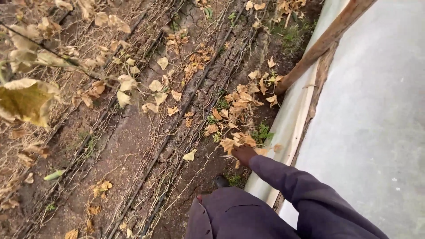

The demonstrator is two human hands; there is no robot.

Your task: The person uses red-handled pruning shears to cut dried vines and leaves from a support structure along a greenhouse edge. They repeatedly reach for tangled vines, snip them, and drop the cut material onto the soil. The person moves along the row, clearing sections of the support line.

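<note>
At the far left of the frame a big yellowed leaf (24, 99) hangs close to the camera, with dry vines (66, 53) and curled brown leaves spread over the soil bed (128, 146). A small green pod-like piece (54, 175) lies on the ground at lower left. Dark irrigation lines (177, 119) run diagonally from the bottom centre toward the top.

Right of centre, the right hand (243, 154) reaches down into a clump of dry leaves (237, 140) on a withered vine; the fingers are buried among the leaves, so I cannot tell whether the grip is closed on them or only touching. The purple sleeve (301, 186) runs back to the lower right. The left hand is out of view. A dark shoe tip (221, 180) shows just below the hand.

The work in hand looks like pulling dead vine material; a firm hold on the stem seems needed first.

Farther right, a wooden pole (323, 42) leans over the white plastic sheet wall (380, 124).
</note>
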